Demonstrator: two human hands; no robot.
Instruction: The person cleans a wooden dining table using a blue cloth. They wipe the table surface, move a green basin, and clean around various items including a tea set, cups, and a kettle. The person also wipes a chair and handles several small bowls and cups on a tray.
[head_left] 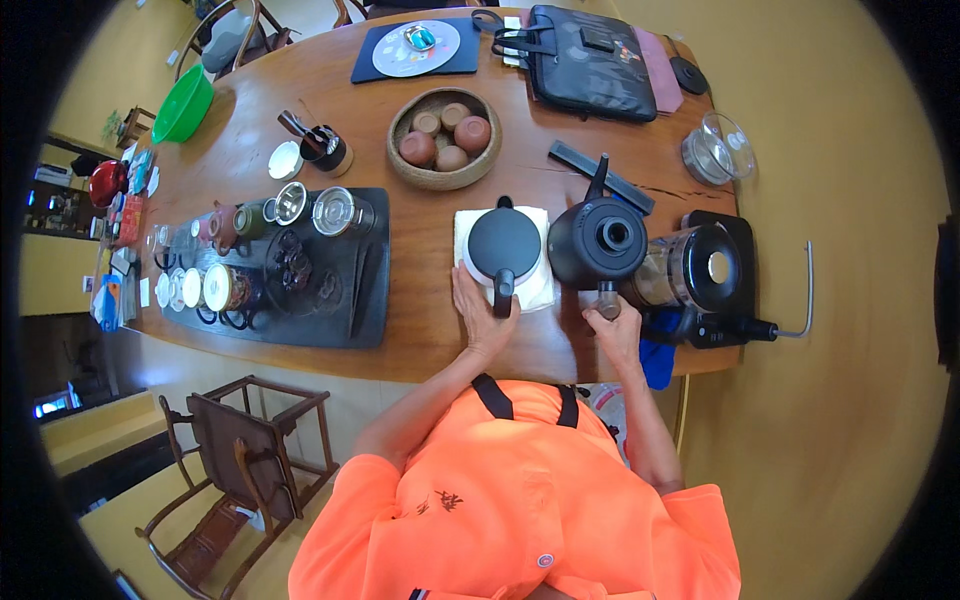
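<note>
A kettle with a flat black lid [503, 242] and a black handle stands on a folded white cloth [537, 290] near the table's front edge. My left hand [486, 318] lies against its near left side, fingers and thumb around the lower body. Just right of it is a round black kettle [585, 255] with a knob on top and its spout pointing away from me. My right hand [616, 328] is closed on that kettle's handle [607, 300]. The undersides of both kettles are hidden.
At right stands a glass pot [672, 270] on a black appliance [735, 235]. A dark tea tray [365, 290] with glassware and cups fills the left. Beyond are a woven basket [398, 165] of clay cups, a black bag [590, 75] and a dark bar [600, 177].
</note>
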